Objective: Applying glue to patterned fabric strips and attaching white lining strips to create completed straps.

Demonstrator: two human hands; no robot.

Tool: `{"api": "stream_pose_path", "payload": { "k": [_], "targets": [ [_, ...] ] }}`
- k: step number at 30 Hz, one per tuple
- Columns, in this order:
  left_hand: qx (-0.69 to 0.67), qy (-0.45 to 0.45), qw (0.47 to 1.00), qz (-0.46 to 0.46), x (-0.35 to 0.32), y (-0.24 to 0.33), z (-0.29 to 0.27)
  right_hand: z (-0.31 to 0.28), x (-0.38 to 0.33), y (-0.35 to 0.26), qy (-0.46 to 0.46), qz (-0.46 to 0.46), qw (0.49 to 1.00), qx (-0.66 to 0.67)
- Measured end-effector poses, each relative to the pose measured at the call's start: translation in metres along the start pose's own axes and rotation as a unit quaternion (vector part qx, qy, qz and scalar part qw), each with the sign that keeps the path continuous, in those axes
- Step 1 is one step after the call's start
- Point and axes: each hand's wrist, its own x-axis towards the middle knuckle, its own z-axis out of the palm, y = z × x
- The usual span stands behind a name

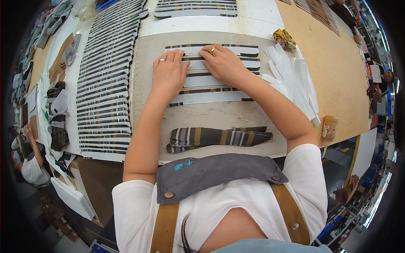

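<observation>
Several white strips backed by dark striped fabric [206, 81] lie in rows on a grey board in front of me. My left hand [168, 69] rests on the left part of the upper strips, fingers laid flat and thumb apart. To its right, my right hand [224, 63] presses its fingertips on the same upper strips, fingers slightly bent and thumb apart from them. Each hand wears a ring. Under the fingers, part of the strips is hidden. Nearer to me lies a folded bundle of striped fabric [219, 138], touched by neither hand.
At left, a long overlapping row of finished-looking striped strips [105, 84] covers the table. More strips [196, 8] lie at the far side. Loose white strips [291, 76] are piled at right, beside a yellow bundle [284, 38] and a translucent yellowish block [329, 128]. People work nearby.
</observation>
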Motion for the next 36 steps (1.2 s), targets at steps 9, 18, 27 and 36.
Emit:
{"api": "stream_pose_path", "payload": {
  "k": [9, 18, 27, 36],
  "targets": [
    [0.029, -0.011, 0.999, 0.022, 0.005, -0.003, -0.001, -0.041, -0.058, 0.042, -0.009, 0.116, 0.993, -0.021],
    [0.040, 0.030, 0.998, 0.038, 0.004, -0.006, 0.005, -0.044, -0.088, 0.059, 0.077, 0.161, 0.983, -0.047],
    [-0.196, 0.008, 0.977, -0.088, 0.021, -0.017, -0.002, -0.048, -0.073, 0.076, 0.086, 0.236, 0.967, 0.054],
    [0.014, -0.078, 0.993, 0.085, 0.022, 0.014, 0.027, 0.004, -0.009, 0.013, 0.033, 0.098, 0.995, 0.014]
  ]
}}
